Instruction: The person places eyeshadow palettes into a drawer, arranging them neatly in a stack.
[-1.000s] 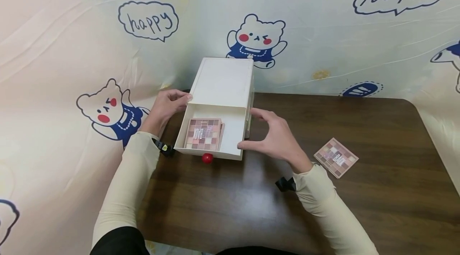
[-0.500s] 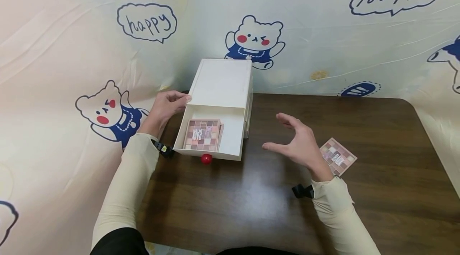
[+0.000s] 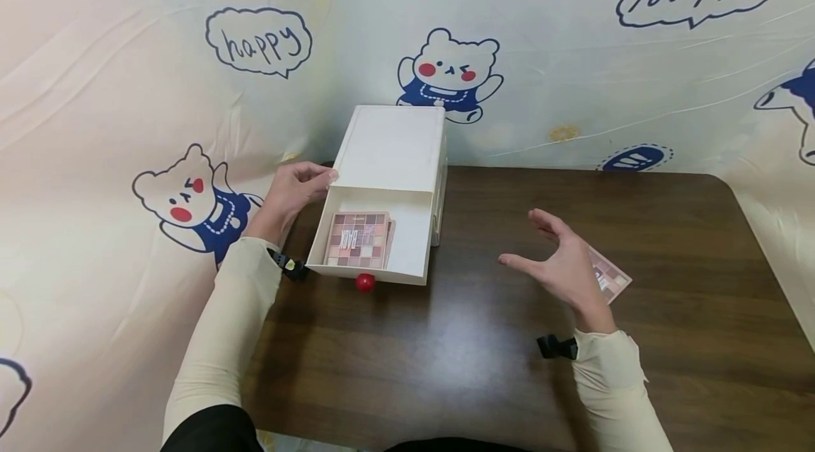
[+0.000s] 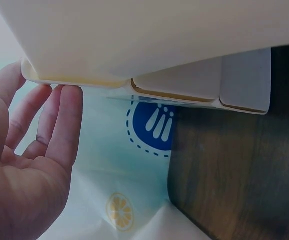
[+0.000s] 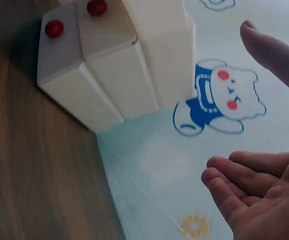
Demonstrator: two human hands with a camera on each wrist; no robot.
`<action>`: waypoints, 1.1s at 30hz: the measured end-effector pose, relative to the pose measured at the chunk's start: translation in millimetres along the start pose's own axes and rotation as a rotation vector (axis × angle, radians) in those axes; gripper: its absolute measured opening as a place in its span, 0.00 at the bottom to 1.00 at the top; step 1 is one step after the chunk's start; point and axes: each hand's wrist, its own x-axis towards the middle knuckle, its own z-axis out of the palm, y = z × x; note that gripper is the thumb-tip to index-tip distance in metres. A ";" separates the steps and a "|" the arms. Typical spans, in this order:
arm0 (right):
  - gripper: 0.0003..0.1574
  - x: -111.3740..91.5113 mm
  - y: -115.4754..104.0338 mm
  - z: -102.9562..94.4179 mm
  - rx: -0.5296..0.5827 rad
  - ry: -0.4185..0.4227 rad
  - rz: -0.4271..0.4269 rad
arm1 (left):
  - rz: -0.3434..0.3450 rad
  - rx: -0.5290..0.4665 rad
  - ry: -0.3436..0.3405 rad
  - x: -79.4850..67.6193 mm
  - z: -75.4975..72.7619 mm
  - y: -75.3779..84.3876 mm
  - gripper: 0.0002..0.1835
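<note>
A white drawer cabinet (image 3: 393, 148) stands on the table, its top drawer (image 3: 407, 254) pulled out. In that drawer lies an eyeshadow palette (image 3: 358, 240), with the edge of another showing under it. My left hand (image 3: 291, 196) grips the cabinet's upper left edge; the left wrist view shows thumb and fingertips on either side of the corner. To the right of the cabinet, my right hand (image 3: 563, 275) hangs over the table with thumb and fingers spread apart and nothing between them. A further palette (image 3: 613, 275) on the table is partly hidden behind it.
A red round knob (image 3: 365, 283) sticks out from the drawer front. Lower drawers with red knobs (image 5: 54, 29) appear in the right wrist view. The brown wooden table (image 3: 471, 360) reaches back to a printed curtain (image 3: 547, 35).
My right hand has left the drawer's right side and moved right, and now partly covers the loose palette. The left hand has stayed on the cabinet.
</note>
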 end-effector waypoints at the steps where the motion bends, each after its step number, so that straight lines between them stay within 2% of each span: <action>1: 0.62 -1.1 2.2 -2.0 -0.004 -0.001 0.009 | 0.003 -0.001 0.004 2.4 -0.1 -4.2 0.25; 2: 0.62 -2.1 4.3 -3.9 -0.012 0.000 0.015 | 0.009 0.000 0.005 4.4 -0.4 -8.1 0.26; 15: 0.68 -12.8 45.0 -21.3 -0.224 0.056 0.058 | 0.018 -0.015 0.006 5.7 0.7 -7.0 0.24; 24: 0.68 -25.5 73.2 -35.7 -0.232 0.090 0.168 | 0.010 -0.014 0.008 5.7 0.6 -6.3 0.22; 27: 0.69 -29.3 82.5 -40.0 -0.245 0.098 0.199 | 0.001 -0.022 0.006 4.1 1.0 -2.8 0.21; 33: 0.73 -34.5 98.0 -46.5 -0.291 0.097 0.240 | 0.016 -0.017 -0.013 -8.3 2.4 14.4 0.19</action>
